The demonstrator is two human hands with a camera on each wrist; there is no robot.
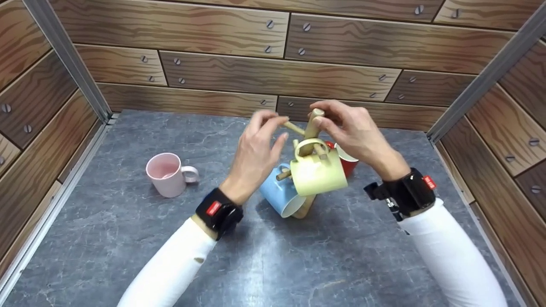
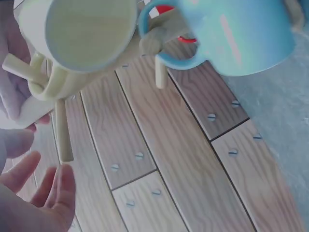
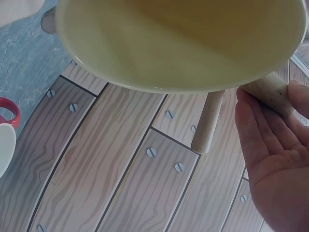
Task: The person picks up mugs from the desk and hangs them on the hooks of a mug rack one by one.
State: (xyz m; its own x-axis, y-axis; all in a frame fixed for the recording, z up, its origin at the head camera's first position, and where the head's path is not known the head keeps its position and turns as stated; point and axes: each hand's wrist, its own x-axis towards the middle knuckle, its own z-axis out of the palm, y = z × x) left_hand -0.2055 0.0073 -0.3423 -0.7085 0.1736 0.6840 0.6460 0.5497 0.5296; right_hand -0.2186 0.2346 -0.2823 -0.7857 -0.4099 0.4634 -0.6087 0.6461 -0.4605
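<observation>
A wooden mug tree (image 1: 313,128) stands in the middle of the table, with the fingers and thumb of my right hand (image 1: 352,128) gripping the top of its post. On a front peg hangs a yellow mug (image 1: 320,172) by its handle, tilted on its side. Below it to the left, a blue mug (image 1: 279,192) hangs from a lower peg. Behind, a red mug (image 1: 347,161) is partly hidden. My left hand (image 1: 258,149) holds nothing; its loosely bent fingertips are at the end of the upper left peg (image 2: 63,135), and whether they touch it is unclear.
A pink mug (image 1: 166,177) stands upright on the left of the grey marbled table (image 1: 204,264), its handle pointing right. Wood-patterned walls (image 1: 222,32) enclose the back and both sides, with metal posts (image 1: 70,59) at the corners.
</observation>
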